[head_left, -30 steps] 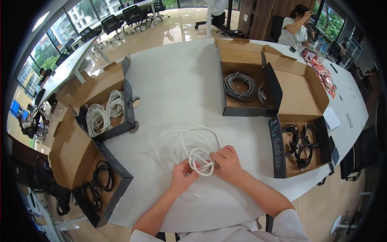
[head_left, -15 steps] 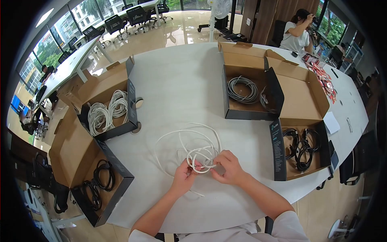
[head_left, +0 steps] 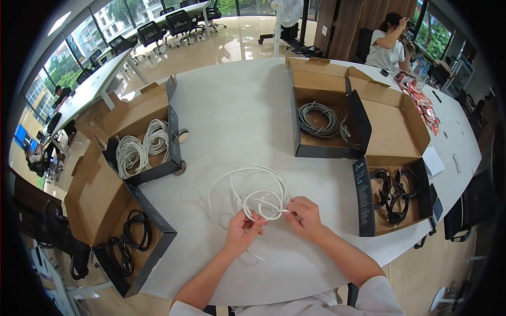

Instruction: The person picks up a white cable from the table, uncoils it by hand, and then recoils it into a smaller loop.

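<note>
In the head view, the left hand (head_left: 244, 230) comes up from the lower left, its forearm slanting up and to the right; the wrist is nearly in line with the forearm, the fingers are curled close together, and the thumb and fingertips pinch the near-left side of the small loops of the white cable (head_left: 267, 218); the right hand (head_left: 305, 216) mirrors it from the lower right, forearm slanting up and to the left, back of the hand largely upward, thumb and forefinger pinching a short stretch of the cable at the right of those loops, the other fingers bent in; the hands are apart, with the small loops between them.

The cable lies low in the middle of the view, over the near part of the white table (head_left: 226, 116); its wider loops spread beyond the hands, and one length shows past the left wrist, on its right.

Four open boxes flank the hands: the far left box (head_left: 158, 172) holds white cables; the near left box (head_left: 157, 241) holds black cables; the far right box (head_left: 329, 151) holds grey cables; the near right box (head_left: 363, 203) holds black cables; a person (head_left: 387, 52) sits at the far right, arms raised toward the head.
</note>
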Available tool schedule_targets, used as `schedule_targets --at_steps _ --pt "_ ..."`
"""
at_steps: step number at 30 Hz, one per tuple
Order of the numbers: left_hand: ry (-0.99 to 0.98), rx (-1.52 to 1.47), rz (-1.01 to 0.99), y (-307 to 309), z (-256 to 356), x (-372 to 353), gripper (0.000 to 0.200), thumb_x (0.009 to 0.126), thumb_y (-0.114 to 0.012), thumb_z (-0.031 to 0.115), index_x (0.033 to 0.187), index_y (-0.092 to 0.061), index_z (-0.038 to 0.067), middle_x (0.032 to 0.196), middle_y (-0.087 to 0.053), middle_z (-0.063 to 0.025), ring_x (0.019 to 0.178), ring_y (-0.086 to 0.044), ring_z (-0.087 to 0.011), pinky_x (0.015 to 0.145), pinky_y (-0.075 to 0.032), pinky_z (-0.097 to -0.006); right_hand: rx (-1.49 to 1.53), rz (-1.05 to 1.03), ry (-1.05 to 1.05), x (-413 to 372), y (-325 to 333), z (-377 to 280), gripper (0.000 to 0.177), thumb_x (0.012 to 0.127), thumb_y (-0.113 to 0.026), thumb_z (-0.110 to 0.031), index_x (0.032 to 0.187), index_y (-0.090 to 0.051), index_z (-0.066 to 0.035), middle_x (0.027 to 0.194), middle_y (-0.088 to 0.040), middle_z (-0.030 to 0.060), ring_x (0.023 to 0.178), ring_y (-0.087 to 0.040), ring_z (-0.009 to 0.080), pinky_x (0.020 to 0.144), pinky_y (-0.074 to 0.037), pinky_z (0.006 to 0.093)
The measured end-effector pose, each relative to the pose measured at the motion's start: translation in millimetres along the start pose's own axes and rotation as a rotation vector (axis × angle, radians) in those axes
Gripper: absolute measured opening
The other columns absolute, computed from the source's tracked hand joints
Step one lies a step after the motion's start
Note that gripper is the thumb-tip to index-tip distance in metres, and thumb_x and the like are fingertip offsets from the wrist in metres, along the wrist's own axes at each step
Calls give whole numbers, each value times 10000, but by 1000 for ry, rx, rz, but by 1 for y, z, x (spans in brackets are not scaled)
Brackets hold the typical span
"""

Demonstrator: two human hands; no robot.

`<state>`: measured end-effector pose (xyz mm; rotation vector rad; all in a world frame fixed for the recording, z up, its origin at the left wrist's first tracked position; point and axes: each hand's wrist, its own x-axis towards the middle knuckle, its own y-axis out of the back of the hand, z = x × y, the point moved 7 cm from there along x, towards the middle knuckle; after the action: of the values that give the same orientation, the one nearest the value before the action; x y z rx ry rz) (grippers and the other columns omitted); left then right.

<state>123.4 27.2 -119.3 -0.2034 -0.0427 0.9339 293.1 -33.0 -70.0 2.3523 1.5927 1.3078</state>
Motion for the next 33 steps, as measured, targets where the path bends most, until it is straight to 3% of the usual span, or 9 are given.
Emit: schedule_targets --at_steps 2,5,8,14,17,22,27,33 --pt "32 229 -22 -2 2 -1 142 877 -677 109 871 -566 20 810 -636 -52 725 -640 -117 600 -501 -225 -37 -69 69 2 -3 -9 90 727 -700 -46 783 -630 -38 656 -565 67 580 -569 216 580 -472 311" --pt "-41 341 -59 -7 2 -7 176 850 -714 147 835 -602 13 744 -648 -38 670 -624 -91 590 -484 -213 -45 -140 105 2 -9 -15 106 704 -715 -65 780 -644 -49 652 -579 57 565 -575 219 588 -482 309" --pt "-162 45 -20 -2 1 -6 168 853 -698 147 832 -595 15 711 -649 -27 631 -591 -61 563 -465 -209 -41 -184 96 2 -12 -17 113 692 -725 -73 770 -646 -50 641 -581 52 538 -568 218 588 -482 310" --pt "-50 291 57 -4 8 -4 144 863 -667 126 801 -594 18 640 -627 -13 558 -552 -44 509 -429 -201 -4 -176 83 -2 -11 -12 101 718 -723 -55 763 -638 -24 621 -575 61 504 -548 220 530 -463 302" --pt "-40 446 58 -9 10 -6 160 871 -659 109 793 -586 -10 627 -607 -19 582 -600 -81 530 -468 -214 15 -95 58 -1 -6 -11 69 755 -695 -36 767 -635 -4 629 -582 84 512 -551 224 506 -457 303" --pt "33 247 160 -6 2 -5 162 885 -665 142 814 -612 6 607 -590 -8 527 -547 -57 476 -406 -211 -17 43 77 -3 -2 -15 33 801 -655 -25 798 -637 2 658 -607 84 571 -594 235 544 -487 310" --pt "113 109 158 0 7 -4 195 917 -633 190 829 -605 18 591 -569 -9 496 -523 -65 472 -396 -215 -68 113 123 -7 4 -12 138 918 -540 -78 867 -629 14 706 -633 95 656 -648 221 581 -511 304" --pt "119 -57 134 14 3 -1 231 957 -552 245 841 -557 46 597 -542 -11 541 -516 -96 547 -417 -246 212 192 -451 -18 9 26 250 1020 -374 -189 978 -539 -6 747 -608 79 671 -645 180 657 -511 306"
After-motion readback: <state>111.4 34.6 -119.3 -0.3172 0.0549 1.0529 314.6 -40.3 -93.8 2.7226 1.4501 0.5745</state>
